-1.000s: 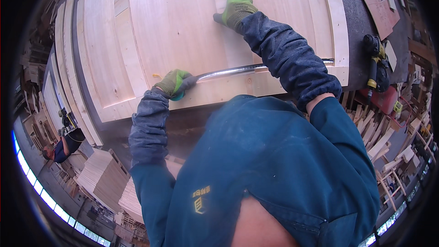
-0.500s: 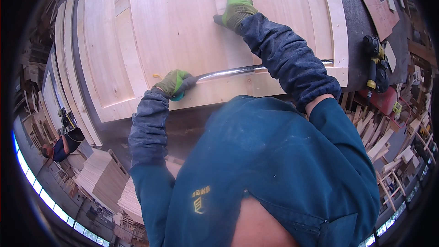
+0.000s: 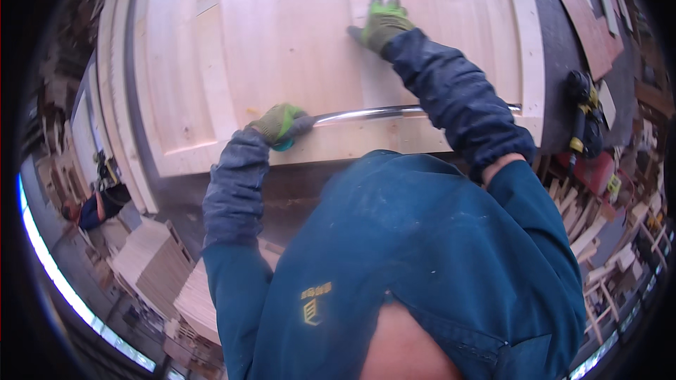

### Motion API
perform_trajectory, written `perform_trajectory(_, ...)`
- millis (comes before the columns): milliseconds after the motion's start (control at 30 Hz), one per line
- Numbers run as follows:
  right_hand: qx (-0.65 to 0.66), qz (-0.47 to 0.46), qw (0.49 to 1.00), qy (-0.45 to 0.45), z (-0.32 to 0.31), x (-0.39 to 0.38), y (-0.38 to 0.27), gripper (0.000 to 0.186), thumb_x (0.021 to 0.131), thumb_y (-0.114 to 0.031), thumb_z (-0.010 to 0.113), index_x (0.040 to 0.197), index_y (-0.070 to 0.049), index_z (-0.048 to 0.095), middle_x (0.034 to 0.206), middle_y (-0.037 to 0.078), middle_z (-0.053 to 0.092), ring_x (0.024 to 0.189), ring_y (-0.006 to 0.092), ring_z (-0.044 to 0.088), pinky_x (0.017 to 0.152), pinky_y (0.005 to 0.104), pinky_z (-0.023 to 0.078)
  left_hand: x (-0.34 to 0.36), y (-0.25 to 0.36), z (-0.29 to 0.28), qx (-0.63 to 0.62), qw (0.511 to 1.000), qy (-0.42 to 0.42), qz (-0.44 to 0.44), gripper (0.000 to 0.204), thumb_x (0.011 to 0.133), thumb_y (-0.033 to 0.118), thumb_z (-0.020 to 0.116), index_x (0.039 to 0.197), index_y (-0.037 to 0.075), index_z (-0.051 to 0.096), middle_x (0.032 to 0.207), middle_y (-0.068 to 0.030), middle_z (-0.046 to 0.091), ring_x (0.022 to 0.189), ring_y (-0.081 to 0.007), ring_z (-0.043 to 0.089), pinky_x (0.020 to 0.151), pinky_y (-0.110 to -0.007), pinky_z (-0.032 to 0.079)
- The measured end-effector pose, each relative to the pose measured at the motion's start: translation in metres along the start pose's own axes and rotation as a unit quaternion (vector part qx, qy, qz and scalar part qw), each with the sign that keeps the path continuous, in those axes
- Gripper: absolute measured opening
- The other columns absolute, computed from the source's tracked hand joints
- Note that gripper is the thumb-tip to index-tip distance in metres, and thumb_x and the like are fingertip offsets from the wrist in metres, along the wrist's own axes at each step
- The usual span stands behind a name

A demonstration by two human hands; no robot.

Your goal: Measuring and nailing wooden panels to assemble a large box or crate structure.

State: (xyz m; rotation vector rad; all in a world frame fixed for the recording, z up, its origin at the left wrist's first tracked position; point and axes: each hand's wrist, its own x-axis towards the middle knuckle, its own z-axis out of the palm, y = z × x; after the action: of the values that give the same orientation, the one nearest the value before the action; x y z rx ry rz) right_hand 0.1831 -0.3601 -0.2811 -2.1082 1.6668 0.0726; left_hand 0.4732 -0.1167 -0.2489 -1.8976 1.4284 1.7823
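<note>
A large pale wooden panel (image 3: 282, 49) with raised border strips lies before me. My left hand (image 3: 282, 125), in a green and grey glove, is closed at its near edge. From that hand a long shiny metal strip, looking like the blade of a steel tape measure (image 3: 366, 112), runs right along the near border strip. A bit of teal shows under the glove; most of what the palm holds is hidden. Passing beneath my right forearm, the blade shows again near the panel's right border. My right hand (image 3: 387, 20), gloved alike, rests open on the panel, fingers spread.
Right of the panel, a black and yellow power tool (image 3: 586, 112) lies on the dark tabletop near thin reddish boards (image 3: 588, 28). Long planks (image 3: 120, 98) lie along the left. Stacked boards (image 3: 151, 257) stand at lower left, where another person (image 3: 98, 207) is farther off.
The whole view has shifted slightly, so the panel sits a little farther right and lower. Both hands keep about the same places on it, and the metal strip stays stretched along the near border.
</note>
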Motion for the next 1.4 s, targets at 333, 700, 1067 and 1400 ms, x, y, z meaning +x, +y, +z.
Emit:
perform_trajectory(333, 0.432, -0.199, 0.880, -0.006, -0.171, -0.282, -0.051, 0.062, 0.118, -0.024, 0.087, 0.171, 0.002, 0.069, 0.156, 0.019, 0.080, 0.114, 0.0172, 0.080, 0.092, 0.0327, 0.066, -0.215, -0.060, 0.075, -0.486, 0.871, 0.034, 0.063, 0.054, 0.127, 0.046, 0.073, 0.148, -0.003, 0.082, 0.107, -0.0027, 0.080, 0.088, -0.0100, 0.076, 0.077, -0.028, 0.062)
perform_trajectory(700, 0.307, -0.052, 0.932, -0.185, 0.028, -0.381, -0.092, 0.060, 0.120, -0.048, 0.079, 0.160, -0.003, 0.077, 0.122, 0.008, 0.086, 0.108, 0.0203, 0.081, 0.094, 0.0371, 0.065, -0.235, -0.042, 0.228, -0.692, 0.705, 0.138, 0.079, 0.058, 0.130, 0.043, 0.065, 0.169, 0.001, 0.064, 0.114, -0.0032, 0.076, 0.092, -0.0131, 0.075, 0.077, -0.029, 0.065)
perform_trajectory(1067, 0.489, 0.001, 0.797, -0.354, 0.047, -0.448, -0.222, 0.057, 0.127, -0.062, 0.061, 0.142, -0.009, 0.077, 0.113, 0.004, 0.077, 0.100, 0.0169, 0.075, 0.087, 0.0380, 0.066, -0.203, -0.094, 0.268, -0.812, 0.519, 0.225, 0.145, 0.028, 0.126, 0.029, 0.070, 0.134, 0.005, 0.082, 0.114, -0.0074, 0.085, 0.094, -0.0205, 0.082, 0.079, -0.038, 0.070)
perform_trajectory(1400, 0.370, -0.025, 0.832, -0.414, 0.032, -0.447, -0.286, 0.039, 0.122, -0.043, 0.070, 0.125, -0.007, 0.083, 0.098, 0.002, 0.078, 0.091, 0.0161, 0.074, 0.081, 0.0346, 0.058, -0.269, -0.170, 0.159, -0.732, 0.598, 0.297, 0.137, 0.044, 0.116, 0.036, 0.076, 0.143, 0.002, 0.080, 0.130, -0.0089, 0.085, 0.120, -0.0195, 0.080, 0.106, -0.036, 0.064)
